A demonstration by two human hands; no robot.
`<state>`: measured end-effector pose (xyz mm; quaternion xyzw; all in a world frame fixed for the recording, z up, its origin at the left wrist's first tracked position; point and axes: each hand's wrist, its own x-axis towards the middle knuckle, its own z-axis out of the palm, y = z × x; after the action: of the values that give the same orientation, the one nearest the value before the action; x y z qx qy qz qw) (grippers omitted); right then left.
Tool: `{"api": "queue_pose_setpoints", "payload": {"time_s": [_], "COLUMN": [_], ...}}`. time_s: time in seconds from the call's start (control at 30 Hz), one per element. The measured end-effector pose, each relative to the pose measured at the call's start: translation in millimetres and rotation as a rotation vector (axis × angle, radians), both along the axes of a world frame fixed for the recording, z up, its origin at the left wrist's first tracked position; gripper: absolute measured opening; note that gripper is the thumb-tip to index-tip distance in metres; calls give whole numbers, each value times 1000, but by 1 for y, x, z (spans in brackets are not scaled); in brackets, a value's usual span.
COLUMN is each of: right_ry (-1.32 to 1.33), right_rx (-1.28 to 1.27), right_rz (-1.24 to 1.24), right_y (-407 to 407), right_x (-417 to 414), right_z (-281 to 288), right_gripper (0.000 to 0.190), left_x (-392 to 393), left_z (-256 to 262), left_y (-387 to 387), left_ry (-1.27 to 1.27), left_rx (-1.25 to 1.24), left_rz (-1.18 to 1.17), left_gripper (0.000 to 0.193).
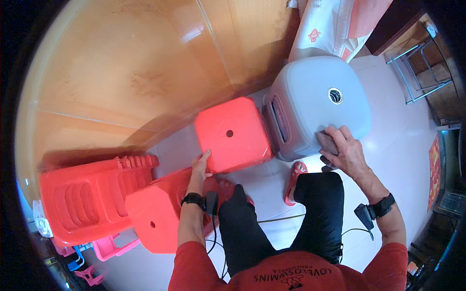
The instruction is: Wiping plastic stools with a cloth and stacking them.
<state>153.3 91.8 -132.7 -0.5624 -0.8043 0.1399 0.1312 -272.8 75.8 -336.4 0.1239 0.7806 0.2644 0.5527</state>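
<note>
My left hand (pixel 201 164) rests at the near left corner of a red plastic stool (pixel 236 143), thumb on its top; the lower fingers are partly hidden. The stool has a small round hole in its seat and stands beside a grey-blue plastic stool (pixel 327 80) with a ringed hole in its top and a slot in its side. In my right hand (pixel 346 152) is a brownish-grey flat block or pad, possibly a sponge (pixel 326 143), held against the near edge of the grey-blue stool's top. Another red stool (pixel 149 218) lies tipped to the left of my legs.
A stack of red plastic stools (pixel 83 196) lies on its side at the left, with a pink plastic item (pixel 113 247) below. Wooden panels (pixel 127 72) rise behind. A folding metal frame (pixel 418 72) stands at the upper right. A cable (pixel 280 219) crosses the tiled floor.
</note>
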Motion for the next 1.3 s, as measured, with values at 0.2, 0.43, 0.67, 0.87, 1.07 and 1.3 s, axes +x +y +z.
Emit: {"api": "queue_pose_setpoints", "payload": {"time_s": [0.2,0.43,0.67,0.87,1.07,1.3], "right_ry": [-26,-7,-24,-41,-26,88], "right_rx": [19,22,25,-49,42,-154], "right_rz": [9,41,3,-4,67,67], "right_y": [2,3,4,3,9,-23], "right_x": [-1,-9,-3,-11,-6,30], "right_z": [1,-5,-10,-2,-14,12], "right_gripper": [53,54,57,58,56,45], "left_x": [12,17,67,9,-54,-49], "left_z": [-5,-31,133,240,213,215], "left_y": [5,23,-6,-114,-266,-315], "left_ry": [-116,46,9,-139,-74,-153], "left_rx": [78,-50,371,561,386,137], "left_rz": [32,65,-116,154,606,468], "left_gripper": [79,78,68,37,19,21]}}
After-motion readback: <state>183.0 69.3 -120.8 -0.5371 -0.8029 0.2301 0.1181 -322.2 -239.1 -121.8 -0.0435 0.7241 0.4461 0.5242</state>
